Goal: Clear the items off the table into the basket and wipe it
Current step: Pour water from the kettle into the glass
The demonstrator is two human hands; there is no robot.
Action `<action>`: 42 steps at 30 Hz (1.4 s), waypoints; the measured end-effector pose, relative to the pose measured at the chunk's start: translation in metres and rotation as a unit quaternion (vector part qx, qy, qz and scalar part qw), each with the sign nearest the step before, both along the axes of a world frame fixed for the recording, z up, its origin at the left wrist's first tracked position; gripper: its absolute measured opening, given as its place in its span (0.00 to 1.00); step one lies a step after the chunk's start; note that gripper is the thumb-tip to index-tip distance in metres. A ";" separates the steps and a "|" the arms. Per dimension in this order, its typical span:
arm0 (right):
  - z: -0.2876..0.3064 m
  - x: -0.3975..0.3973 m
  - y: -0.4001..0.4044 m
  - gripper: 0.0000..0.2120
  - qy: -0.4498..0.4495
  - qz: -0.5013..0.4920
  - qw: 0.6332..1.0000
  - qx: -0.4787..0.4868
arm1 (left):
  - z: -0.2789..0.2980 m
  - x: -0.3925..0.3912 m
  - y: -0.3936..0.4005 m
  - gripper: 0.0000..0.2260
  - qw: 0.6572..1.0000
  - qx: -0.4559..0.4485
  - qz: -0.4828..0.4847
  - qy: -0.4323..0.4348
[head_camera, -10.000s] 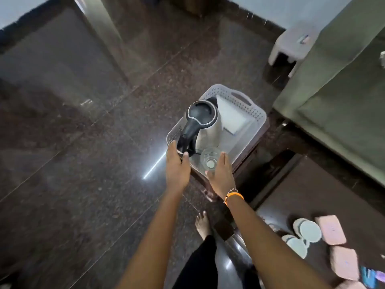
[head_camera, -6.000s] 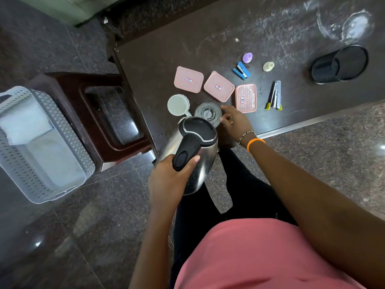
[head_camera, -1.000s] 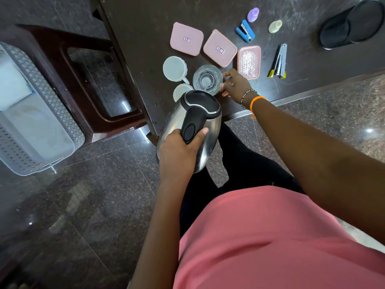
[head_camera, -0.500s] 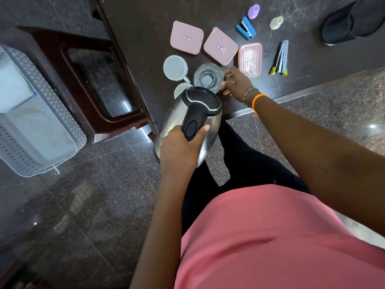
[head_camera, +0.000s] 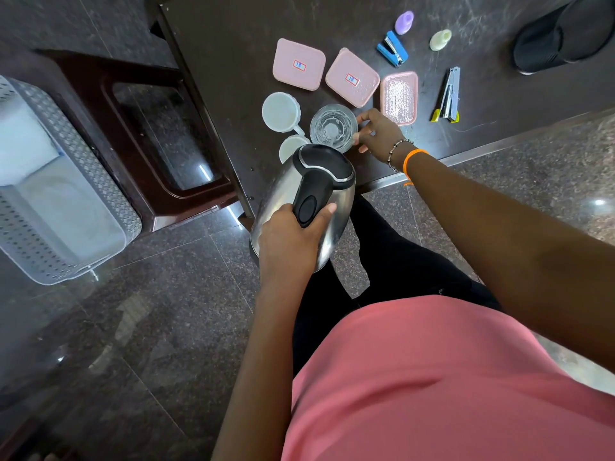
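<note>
The left hand (head_camera: pixel 286 234) is wrapped tight around the black handle of the steel electric kettle (head_camera: pixel 306 201), which hangs in the air just off the near edge of the dark table (head_camera: pixel 233 44), its lid toward the table. The right hand (head_camera: pixel 376 133) curls its fingers around the side of the clear glass tumbler (head_camera: pixel 333 128), standing upright on the table near that edge. The perforated grey basket (head_camera: pixel 66 181) lies well off to the person's left, beyond a brown plastic stool (head_camera: pixel 149 134) (so the kettle hand is the nearer one). Two white cups (head_camera: pixel 281 112) touch or nearly touch the tumbler's left side, and pink containers (head_camera: pixel 352 78) crowd behind it; straight up and back toward the body looks the freest way out.
</note>
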State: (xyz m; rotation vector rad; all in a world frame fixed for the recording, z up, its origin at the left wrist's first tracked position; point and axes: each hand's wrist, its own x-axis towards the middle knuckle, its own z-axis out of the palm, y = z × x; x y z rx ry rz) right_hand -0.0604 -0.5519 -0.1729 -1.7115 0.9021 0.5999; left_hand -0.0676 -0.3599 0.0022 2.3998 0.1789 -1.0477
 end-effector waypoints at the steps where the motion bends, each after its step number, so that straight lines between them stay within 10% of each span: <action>1: -0.001 0.000 0.000 0.16 0.000 0.002 1.000 -0.002 | 0.000 0.000 0.000 0.21 1.000 -0.004 0.001 0.000; 42: 0.006 -0.002 0.006 0.14 0.006 0.039 0.999 -0.021 | -0.001 0.009 -0.005 0.21 1.000 -0.001 -0.021 0.005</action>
